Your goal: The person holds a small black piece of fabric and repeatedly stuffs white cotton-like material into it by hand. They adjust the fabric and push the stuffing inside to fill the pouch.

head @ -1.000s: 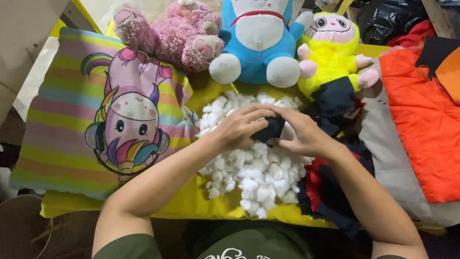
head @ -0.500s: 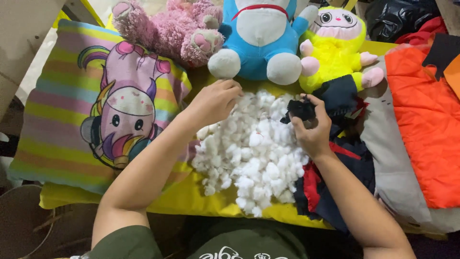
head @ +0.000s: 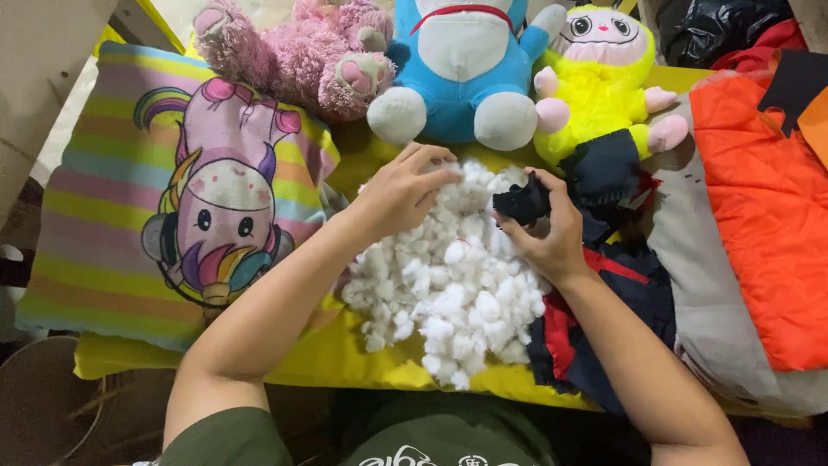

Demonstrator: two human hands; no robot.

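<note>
A heap of white stuffing balls (head: 453,276) lies on a yellow cloth (head: 345,362) in front of me. My left hand (head: 404,188) rests on the heap's upper left part, fingers curled into the stuffing. My right hand (head: 545,233) is shut on the dark edge of a navy and red fabric piece (head: 604,293) that lies along the heap's right side. Whether the left hand has stuffing pinched in it is hidden by the fingers.
A striped unicorn pillow (head: 185,198) lies at the left. A pink plush (head: 302,52), a blue and white plush (head: 461,73) and a yellow plush (head: 599,78) sit at the back. Orange fabric (head: 763,207) lies at the right.
Both hands were together on the dark fabric over the heap. They parted: my left hand moved left onto the stuffing, my right hand moved right with the dark fabric.
</note>
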